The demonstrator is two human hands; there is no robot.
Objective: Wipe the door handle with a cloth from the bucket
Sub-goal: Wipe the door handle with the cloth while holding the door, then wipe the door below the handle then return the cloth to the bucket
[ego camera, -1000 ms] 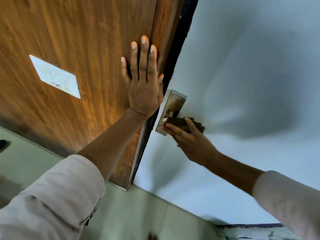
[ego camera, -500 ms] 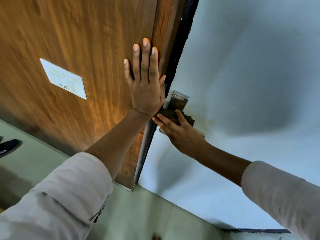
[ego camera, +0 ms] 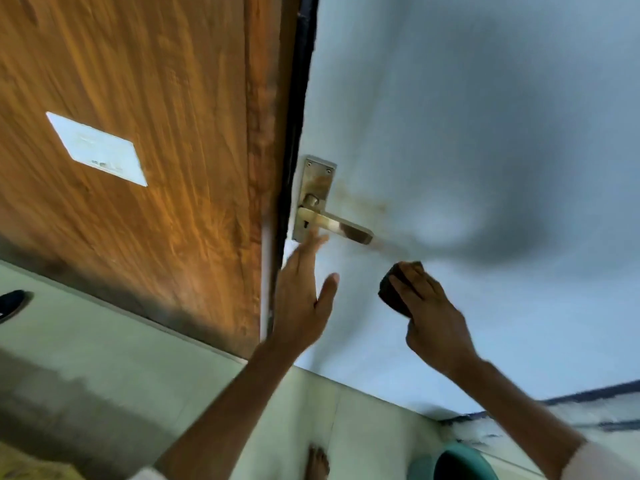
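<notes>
Holding a dark cloth (ego camera: 394,292) bunched in the right hand (ego camera: 433,327), below the door handle (ego camera: 334,225). Reaching with the left hand (ego camera: 303,299), fingers spread and holding nothing, fingertips just under the handle plate (ego camera: 313,199)

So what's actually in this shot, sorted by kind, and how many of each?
Bare hands: 2, left hand and right hand
Dark brown cleaning cloths: 1
Brass lever door handles: 1
White rectangular switch plates: 1
Teal round buckets: 1
Total: 6
</notes>
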